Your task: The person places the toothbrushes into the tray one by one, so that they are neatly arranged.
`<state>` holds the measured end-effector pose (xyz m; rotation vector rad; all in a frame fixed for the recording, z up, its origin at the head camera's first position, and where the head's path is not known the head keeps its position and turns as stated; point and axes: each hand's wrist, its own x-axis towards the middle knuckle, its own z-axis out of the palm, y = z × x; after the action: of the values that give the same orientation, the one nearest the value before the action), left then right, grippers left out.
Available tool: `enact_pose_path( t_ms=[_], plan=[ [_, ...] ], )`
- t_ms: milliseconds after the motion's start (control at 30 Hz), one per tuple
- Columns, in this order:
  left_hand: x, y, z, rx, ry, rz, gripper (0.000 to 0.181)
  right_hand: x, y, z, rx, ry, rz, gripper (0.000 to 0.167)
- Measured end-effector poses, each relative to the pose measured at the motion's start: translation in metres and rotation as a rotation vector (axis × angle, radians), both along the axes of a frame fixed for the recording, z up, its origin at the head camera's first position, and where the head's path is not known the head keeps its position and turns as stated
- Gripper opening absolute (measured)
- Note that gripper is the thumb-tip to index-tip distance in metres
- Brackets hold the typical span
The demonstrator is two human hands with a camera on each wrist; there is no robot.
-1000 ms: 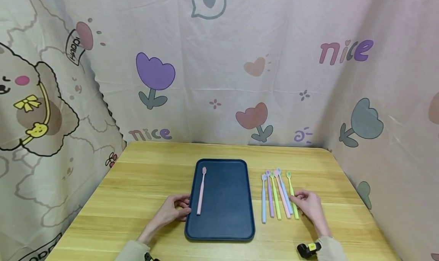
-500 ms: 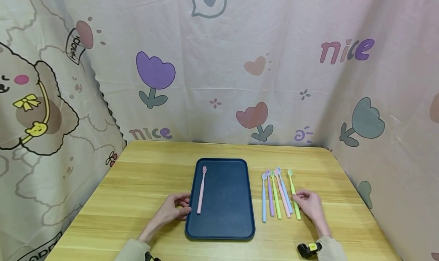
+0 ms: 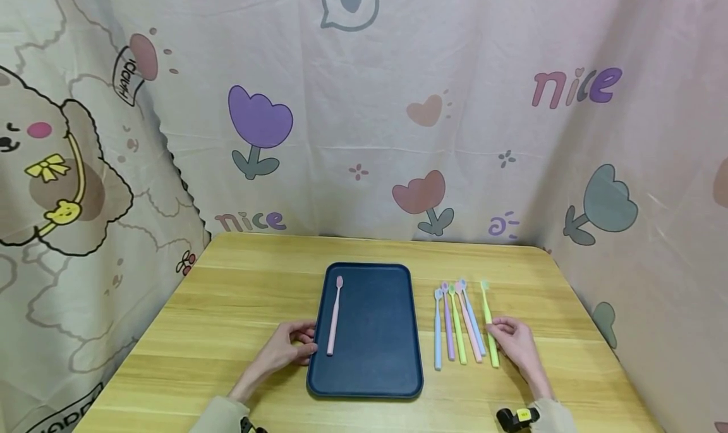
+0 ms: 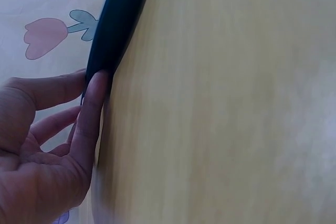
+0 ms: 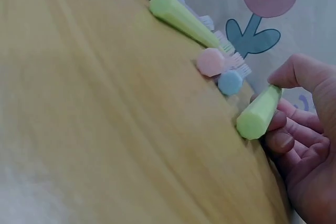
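The yellow-green toothbrush, lower right of the frame, was pinched mid-handle by the right hand, seemingly for control; the left hand clasped the tray, lower centre (to steady it, I supposed), a pink toothbrush inside

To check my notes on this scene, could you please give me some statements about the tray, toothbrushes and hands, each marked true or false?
1. A pink toothbrush lies on the tray. True.
2. The tray is yellow. False: it is dark blue.
3. A purple toothbrush lies outside the tray. True.
4. The left hand grips the tray's edge. True.
5. The right hand holds the purple toothbrush. False: it pinches a green toothbrush.
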<state>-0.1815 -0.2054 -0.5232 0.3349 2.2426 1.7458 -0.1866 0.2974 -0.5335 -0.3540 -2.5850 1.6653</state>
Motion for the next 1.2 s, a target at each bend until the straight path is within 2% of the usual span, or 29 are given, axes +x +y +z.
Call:
enact_pose_path(
  t_ms=[333, 600, 767, 967, 1200],
  plan=[
    [0.002, 0.001, 0.000, -0.001, -0.001, 0.006, 0.059, 0.004, -0.002, 0.007, -0.157, -0.015, 0.060, 0.033],
    [0.002, 0.001, 0.001, -0.014, 0.011, 0.009, 0.059, 0.007, -0.016, 0.024, -0.237, -0.023, 0.098, 0.044],
    [0.004, 0.001, 0.003, -0.022, 0.011, 0.017, 0.058, 0.007, -0.031, 0.033, -0.230, -0.033, 0.141, 0.048],
    [0.005, 0.002, 0.003, -0.035, 0.018, 0.036, 0.055, 0.004, -0.047, 0.035, -0.206, -0.019, 0.183, 0.044],
    [0.006, 0.004, 0.007, -0.113, 0.112, 0.082, 0.050, 0.002, -0.069, 0.039, -0.223, 0.003, 0.247, 0.039]
  ],
)
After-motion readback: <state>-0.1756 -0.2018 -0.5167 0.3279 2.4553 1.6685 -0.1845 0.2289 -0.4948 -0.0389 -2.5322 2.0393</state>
